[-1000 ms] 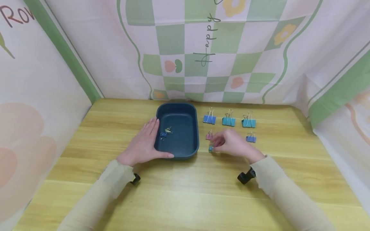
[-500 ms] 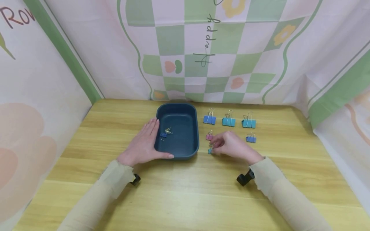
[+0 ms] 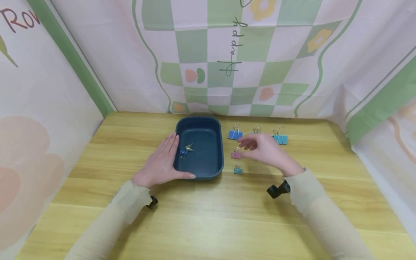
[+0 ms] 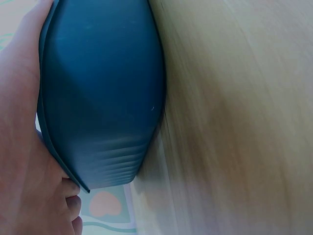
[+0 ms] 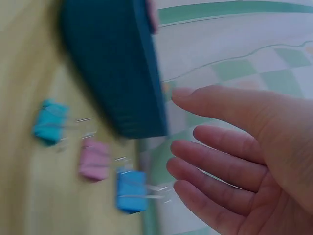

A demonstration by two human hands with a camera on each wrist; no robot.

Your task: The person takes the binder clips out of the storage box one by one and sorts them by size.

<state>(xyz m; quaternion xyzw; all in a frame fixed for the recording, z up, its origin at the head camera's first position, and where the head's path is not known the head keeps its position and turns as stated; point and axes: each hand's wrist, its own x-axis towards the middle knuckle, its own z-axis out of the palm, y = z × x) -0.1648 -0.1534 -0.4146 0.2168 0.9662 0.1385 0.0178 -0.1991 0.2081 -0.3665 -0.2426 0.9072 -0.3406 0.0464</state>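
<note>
My left hand [image 3: 160, 160] rests along the left side and near corner of a dark blue tray [image 3: 222, 151], fingers straight, thumb along the near rim. Inside the tray lie a small blue binder clip [image 3: 183, 152] and a gold-coloured one [image 3: 189, 147]. My right hand [image 3: 264, 150] hovers over the clips on the table, its fingers loosely spread and holding nothing in the right wrist view. Just left of its thumb stands a pink binder clip [image 3: 235, 155]; nearer me is a small teal binder clip [image 3: 238, 171], handles up.
In the back row stand a large blue binder clip [image 3: 235, 135] and a teal one [image 3: 280, 139]. Between them, another clip is mostly behind my right hand. Patterned curtains [image 3: 224, 72] close off the table's [image 3: 201, 224] back and sides.
My right hand has let go of the small teal clip, which now stands in front of the pink one. The hand rose and moved away from me, covering the small blue clip. The left hand stays.
</note>
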